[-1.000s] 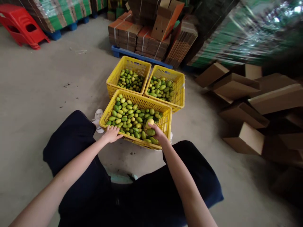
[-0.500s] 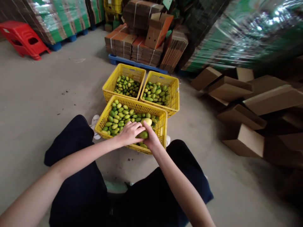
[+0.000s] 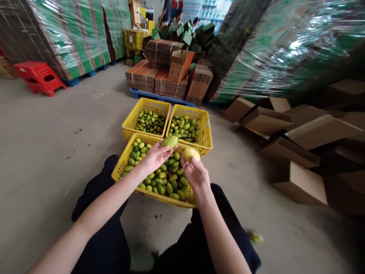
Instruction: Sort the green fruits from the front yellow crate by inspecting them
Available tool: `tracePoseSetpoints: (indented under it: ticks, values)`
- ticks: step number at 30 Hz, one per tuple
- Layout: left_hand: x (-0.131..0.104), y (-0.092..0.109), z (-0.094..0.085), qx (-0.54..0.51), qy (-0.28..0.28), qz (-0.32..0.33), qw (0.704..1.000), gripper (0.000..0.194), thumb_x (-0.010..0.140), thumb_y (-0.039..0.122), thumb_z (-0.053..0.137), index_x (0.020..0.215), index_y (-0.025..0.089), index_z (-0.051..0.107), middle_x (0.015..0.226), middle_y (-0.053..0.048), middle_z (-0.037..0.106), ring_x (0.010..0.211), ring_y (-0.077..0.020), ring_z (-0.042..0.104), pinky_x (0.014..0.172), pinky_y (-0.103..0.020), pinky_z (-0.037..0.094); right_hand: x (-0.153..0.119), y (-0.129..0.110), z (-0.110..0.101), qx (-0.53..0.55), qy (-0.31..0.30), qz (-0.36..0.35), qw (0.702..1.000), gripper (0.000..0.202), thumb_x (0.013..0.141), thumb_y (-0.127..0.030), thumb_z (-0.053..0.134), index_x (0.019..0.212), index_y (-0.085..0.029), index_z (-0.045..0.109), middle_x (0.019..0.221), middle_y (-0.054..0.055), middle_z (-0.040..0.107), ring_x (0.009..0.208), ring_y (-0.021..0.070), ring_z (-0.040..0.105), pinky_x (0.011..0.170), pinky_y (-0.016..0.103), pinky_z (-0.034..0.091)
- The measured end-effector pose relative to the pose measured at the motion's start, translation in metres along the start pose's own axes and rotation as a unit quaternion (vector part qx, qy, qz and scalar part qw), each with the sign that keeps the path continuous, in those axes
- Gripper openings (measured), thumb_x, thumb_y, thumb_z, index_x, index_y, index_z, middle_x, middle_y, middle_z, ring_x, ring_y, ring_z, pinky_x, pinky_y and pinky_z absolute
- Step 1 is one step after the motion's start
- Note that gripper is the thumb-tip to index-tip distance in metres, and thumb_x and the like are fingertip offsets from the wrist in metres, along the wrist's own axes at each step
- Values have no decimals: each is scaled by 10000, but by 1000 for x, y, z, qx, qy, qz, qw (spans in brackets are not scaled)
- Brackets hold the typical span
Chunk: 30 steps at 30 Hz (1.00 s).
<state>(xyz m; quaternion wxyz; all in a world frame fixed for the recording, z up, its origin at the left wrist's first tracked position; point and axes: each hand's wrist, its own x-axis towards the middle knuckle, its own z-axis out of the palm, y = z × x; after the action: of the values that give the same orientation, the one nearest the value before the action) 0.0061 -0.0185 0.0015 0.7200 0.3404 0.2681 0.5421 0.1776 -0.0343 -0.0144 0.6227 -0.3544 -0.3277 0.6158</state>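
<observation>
Here, a green fruit (image 3: 170, 142) in the left hand (image 3: 156, 155), a yellow fruit (image 3: 190, 154) in the right hand (image 3: 196, 174)

Both hands are up above the near crate (image 3: 125, 161), the forearms coming in from the near side. The left hand has its fingers curved under the green fruit, which lies along them. The right hand grips the yellow fruit at its near side, between thumb and fingertips. The two fruits are close together but do not touch.

Below them, the near crate, yellow with slotted walls, holds many loose fruits (image 3: 159, 182), green to yellowish. Just beyond it stand two more yellow crates side by side, the far left crate (image 3: 130, 132) and the far right crate (image 3: 207, 131), each partly filled with similar fruits. Dark trouser legs (image 3: 99, 228) spread on either side at the near edge.

All three crates sit on a grey floor (image 3: 65, 152). Farther off, flattened cardboard (image 3: 171, 88) is stacked on a blue pallet (image 3: 142, 94). A red stool (image 3: 40, 76) is at far left, and open cartons (image 3: 308, 182) lie to the right.
</observation>
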Motion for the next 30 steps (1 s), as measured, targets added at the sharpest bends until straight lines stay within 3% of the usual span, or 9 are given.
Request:
tracePoseSetpoints:
  ticks: [5,9,16,22,26,30]
  values:
    - [1,-10,5,10,-29,-14,999,457,683,397,791,1035,191,586,1170,-92,666,1183,-251,584,1003,-398,455,-2,-5,20,13,-30,-37,999,359,595,-314,834,900,-296,644,968,-18,710,974,208,659,960,401,515]
    - [-5,-2,1,101,-43,37,993,546,589,312,874,995,197,528,1094,-66,677,1072,-219,629,1001,-395,452,0,-10,29,-23,-19,-84,996,373,609,-366,828,932,-289,657,953,-15,711,930,197,664,949,381,514]
    - [-20,38,-2,346,-57,196,916,434,730,275,790,1073,207,534,1214,-104,641,1193,-238,579,1066,-426,408,-9,-15,39,-136,-64,-180,972,543,555,-204,878,1041,-298,656,1141,12,694,1133,246,613,1035,452,466]
    - [-18,40,-10,365,-57,260,892,351,741,277,778,1038,201,608,1195,-102,613,1176,-237,577,1022,-409,450,-11,-7,43,-143,-69,-209,965,474,601,-214,865,1024,-282,661,1165,31,675,1174,249,590,1048,469,446]
    - [-18,43,-11,356,-44,215,908,408,704,298,800,1063,201,631,1167,-91,621,1116,-228,602,968,-381,491,-11,-7,42,-157,-48,-218,962,459,583,-246,871,990,-281,663,1145,31,651,1164,252,577,992,440,487]
    - [-18,49,-12,318,-37,80,944,490,660,385,814,1067,170,646,1058,-79,692,944,-216,668,873,-365,531,-12,-9,39,-132,-45,-128,982,417,633,-356,839,994,-278,644,951,2,697,919,220,659,844,398,557]
